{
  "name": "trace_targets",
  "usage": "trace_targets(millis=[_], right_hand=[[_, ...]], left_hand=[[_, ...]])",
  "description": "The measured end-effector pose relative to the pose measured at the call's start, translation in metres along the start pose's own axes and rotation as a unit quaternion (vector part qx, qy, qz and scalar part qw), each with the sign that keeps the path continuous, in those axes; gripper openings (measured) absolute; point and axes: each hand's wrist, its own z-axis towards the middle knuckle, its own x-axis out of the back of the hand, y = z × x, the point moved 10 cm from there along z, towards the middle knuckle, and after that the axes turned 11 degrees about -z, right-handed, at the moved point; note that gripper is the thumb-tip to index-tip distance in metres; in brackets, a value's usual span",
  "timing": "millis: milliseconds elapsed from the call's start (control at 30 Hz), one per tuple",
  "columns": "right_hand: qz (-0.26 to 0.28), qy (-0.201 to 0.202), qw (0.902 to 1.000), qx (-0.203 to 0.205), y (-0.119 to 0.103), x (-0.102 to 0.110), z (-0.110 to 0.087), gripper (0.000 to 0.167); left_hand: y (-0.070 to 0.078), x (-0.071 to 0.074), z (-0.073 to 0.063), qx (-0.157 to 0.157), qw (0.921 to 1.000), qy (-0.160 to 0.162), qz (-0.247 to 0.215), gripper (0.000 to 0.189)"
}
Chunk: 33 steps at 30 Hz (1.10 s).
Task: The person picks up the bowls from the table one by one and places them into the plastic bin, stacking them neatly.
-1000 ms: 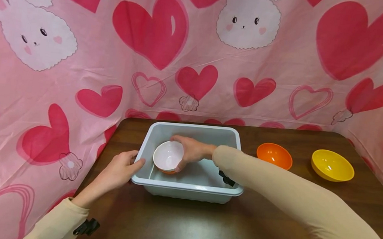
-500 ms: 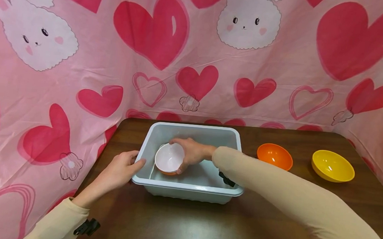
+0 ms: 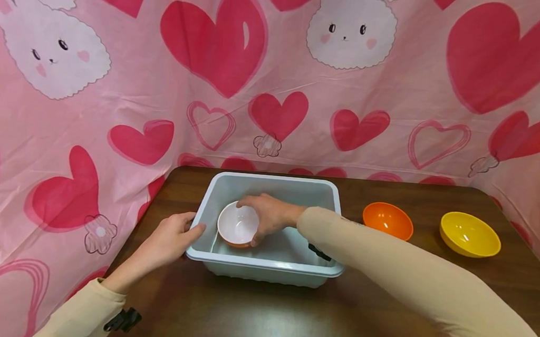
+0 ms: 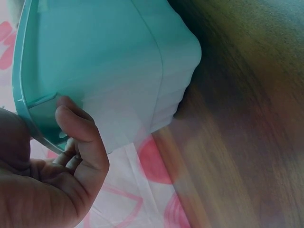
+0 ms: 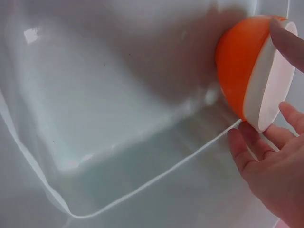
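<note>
A grey plastic basin [image 3: 262, 264] stands on the table. Inside it, near the left wall, is a white bowl [image 3: 237, 225] that sits in an orange bowl [image 5: 237, 57], their rims close together. My right hand [image 3: 273, 216] holds this pair by the right side, with thumb and fingers spread along the rim. In the right wrist view the pair appears tilted, and fingers [image 5: 247, 147] touch the white rim. At the basin's left edge my left hand [image 3: 175, 236] grips the rim, thumb on top and fingers curled beneath, as the left wrist view also shows.
On the table to the right of the basin lie another orange bowl [image 3: 388, 221], partly behind the right sleeve, and a yellow bowl [image 3: 469, 235]. A pink cloth [image 3: 234, 134] with hearts and rabbits hangs behind and at the sides of the brown table [image 3: 277, 317].
The white bowl and the orange bowl under it have shifted slightly right and nearer within the basin, still in my right hand. My left hand stays on the basin's rim.
</note>
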Motion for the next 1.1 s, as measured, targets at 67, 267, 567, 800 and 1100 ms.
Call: trace_targets(millis=[67,267,567,800,1100], right_hand=[[-0.013,0.002,0.9999,-0.006,-0.0002,0.0000,-0.0001,0.092],[-0.041,0.003,0.9989,-0.023,-0.0002,0.0008,0.0004,0.092],[-0.036,0.010,0.9992,-0.012,-0.0006,0.0048,0.0019,0.090],[-0.007,0.009,0.9999,-0.012,0.0026,0.0031,0.0007,0.093],[-0.015,0.003,0.9996,-0.023,0.0029,-0.0003,0.0009,0.094]], left_hand=[[0.0001,-0.0002,0.0004,-0.001,1.0000,0.000,0.001,0.035],[0.0001,0.0001,0.0011,-0.004,1.0000,-0.001,0.004,0.034],[0.0001,0.0004,0.0016,-0.004,1.0000,-0.002,0.007,0.034],[0.0010,-0.0005,0.0028,-0.007,0.9999,-0.002,0.010,0.033],[-0.0003,0.0010,0.0030,-0.008,0.9999,-0.001,0.012,0.033]])
